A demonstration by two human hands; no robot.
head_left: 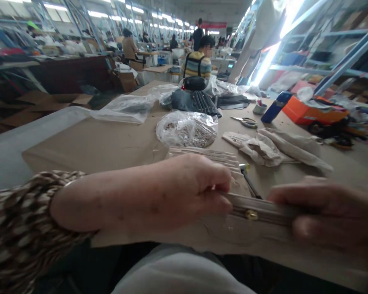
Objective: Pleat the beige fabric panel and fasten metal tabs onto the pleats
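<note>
A beige strap (271, 212) with a small gold-coloured metal fitting (251, 214) is stretched across the front of the table. My left hand (187, 188) is closed on its left part, with thumb and fingers pinching. On the right, my right hand (331, 208), blurred, grips the other part of the strap. Just beyond my left hand lie several beige strips (208, 153) side by side, partly hidden by it. Between the hands and a little farther off lies a black-handled tool (251, 183) with a metal head, perhaps a hammer.
A clear plastic bag (187, 128) of small metal pieces sits mid-table, with dark strips (199, 102) behind it. Scissors (247, 121), beige cloth pieces (272, 147), a blue box (276, 107) and an orange box (315, 110) stand rightward. A person (198, 65) sits beyond the table.
</note>
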